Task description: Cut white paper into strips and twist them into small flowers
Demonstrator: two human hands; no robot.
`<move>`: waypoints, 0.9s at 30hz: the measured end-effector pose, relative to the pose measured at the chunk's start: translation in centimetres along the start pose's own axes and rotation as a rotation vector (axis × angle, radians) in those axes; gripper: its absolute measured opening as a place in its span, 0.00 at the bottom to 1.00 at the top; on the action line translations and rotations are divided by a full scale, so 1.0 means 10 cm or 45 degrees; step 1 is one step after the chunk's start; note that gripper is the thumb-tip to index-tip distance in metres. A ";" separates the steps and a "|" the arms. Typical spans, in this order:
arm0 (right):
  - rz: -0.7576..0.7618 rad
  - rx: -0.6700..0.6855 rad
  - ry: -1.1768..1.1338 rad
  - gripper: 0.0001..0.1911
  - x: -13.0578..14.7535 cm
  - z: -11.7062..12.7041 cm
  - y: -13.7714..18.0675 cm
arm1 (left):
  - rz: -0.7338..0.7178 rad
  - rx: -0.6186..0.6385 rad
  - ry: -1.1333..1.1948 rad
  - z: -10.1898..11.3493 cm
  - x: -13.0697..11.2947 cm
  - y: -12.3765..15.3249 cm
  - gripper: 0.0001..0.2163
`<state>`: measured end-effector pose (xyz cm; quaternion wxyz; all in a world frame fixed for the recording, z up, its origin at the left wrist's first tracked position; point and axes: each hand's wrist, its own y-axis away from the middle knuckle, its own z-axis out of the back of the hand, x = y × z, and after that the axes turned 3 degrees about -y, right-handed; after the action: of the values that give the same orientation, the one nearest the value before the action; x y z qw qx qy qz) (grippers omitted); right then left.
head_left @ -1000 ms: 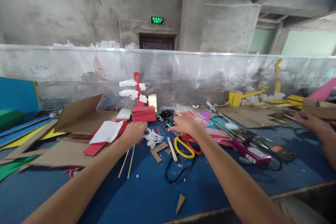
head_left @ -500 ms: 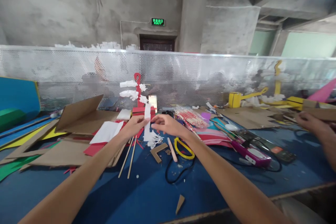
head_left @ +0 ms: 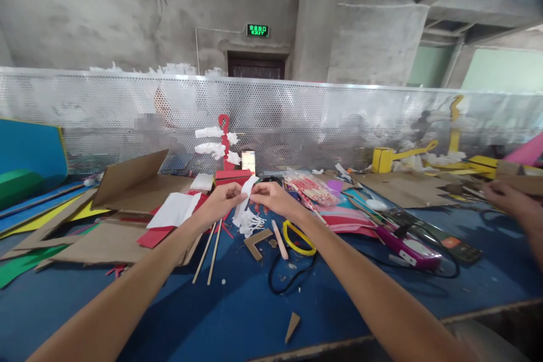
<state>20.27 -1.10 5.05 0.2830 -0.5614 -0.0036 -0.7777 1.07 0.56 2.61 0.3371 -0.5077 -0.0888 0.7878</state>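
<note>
Left hand (head_left: 223, 199) and right hand (head_left: 271, 196) pinch a thin white paper strip (head_left: 245, 195).

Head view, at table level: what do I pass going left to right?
Teal board, cardboard flap, white sheet, left hand, white paper strip, right hand, yellow loop, purple tool, another person's hand.

The small white paper strip (head_left: 245, 199) is partly hidden behind the pinching fingers (head_left: 232, 194) of the left hand (head_left: 218, 203) and the right hand (head_left: 271, 198). Both arms are cut off at the bottom edge. Another person's hand (head_left: 511, 202) is cut off at the right edge. Shapes behind the grey metal screen with little holes (head_left: 339, 119) look blurry. The letters on the green sign (head_left: 257, 30) are too small to read.
</note>
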 end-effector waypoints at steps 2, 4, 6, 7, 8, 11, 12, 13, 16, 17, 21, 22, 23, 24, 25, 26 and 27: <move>0.000 0.007 -0.027 0.05 0.03 0.00 0.01 | 0.001 -0.012 0.022 -0.01 0.01 -0.01 0.12; 0.009 0.008 -0.043 0.06 0.04 0.00 0.01 | 0.021 -0.032 0.043 -0.02 0.01 -0.01 0.11; 0.015 0.009 -0.036 0.07 0.04 0.01 0.02 | 0.057 -0.062 0.055 -0.03 -0.01 0.00 0.11; 0.019 0.010 -0.034 0.07 0.04 0.01 0.02 | 0.075 -0.076 0.060 -0.03 -0.02 0.00 0.11; 0.027 0.012 -0.034 0.07 0.02 0.01 0.02 | 0.090 -0.090 0.063 -0.03 -0.03 0.01 0.11; 0.076 0.036 -0.057 0.07 -0.03 0.02 0.00 | 0.115 -0.118 0.073 -0.03 -0.05 0.02 0.11; 0.093 0.048 -0.058 0.07 -0.04 0.02 0.00 | 0.119 -0.125 0.082 -0.03 -0.06 0.03 0.11; 0.108 0.056 -0.055 0.08 -0.06 0.03 -0.01 | 0.122 -0.127 0.098 -0.02 -0.06 0.03 0.11; 0.147 0.060 -0.035 0.08 -0.08 0.04 -0.03 | 0.129 -0.112 0.164 -0.03 -0.06 0.02 0.11; 0.157 0.054 -0.030 0.08 -0.08 0.04 -0.03 | 0.135 -0.105 0.184 -0.03 -0.06 0.02 0.11; 0.181 0.013 -0.052 0.10 -0.08 0.02 -0.02 | 0.164 -0.054 0.219 -0.07 -0.04 0.02 0.11; 0.185 0.000 -0.071 0.10 -0.08 0.02 -0.02 | 0.161 -0.056 0.218 -0.07 -0.04 0.03 0.11; 0.186 -0.009 -0.097 0.11 -0.08 0.02 -0.02 | 0.148 -0.070 0.214 -0.08 -0.04 0.03 0.11; 0.180 -0.013 -0.125 0.11 -0.07 0.01 -0.01 | 0.129 -0.093 0.203 -0.08 -0.04 0.03 0.12; 0.170 -0.012 -0.152 0.12 -0.07 0.01 -0.01 | 0.109 -0.111 0.184 -0.08 -0.05 0.03 0.12; 0.158 -0.007 -0.174 0.12 -0.06 0.01 -0.01 | 0.092 -0.119 0.156 -0.08 -0.05 0.03 0.13; 0.147 -0.002 -0.187 0.13 -0.06 0.02 -0.01 | 0.081 -0.113 0.125 -0.07 -0.06 0.03 0.13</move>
<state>20.49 -0.74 4.63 0.3260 -0.6162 0.0087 -0.7169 1.71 -0.18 2.63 0.2929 -0.5628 -0.0907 0.7676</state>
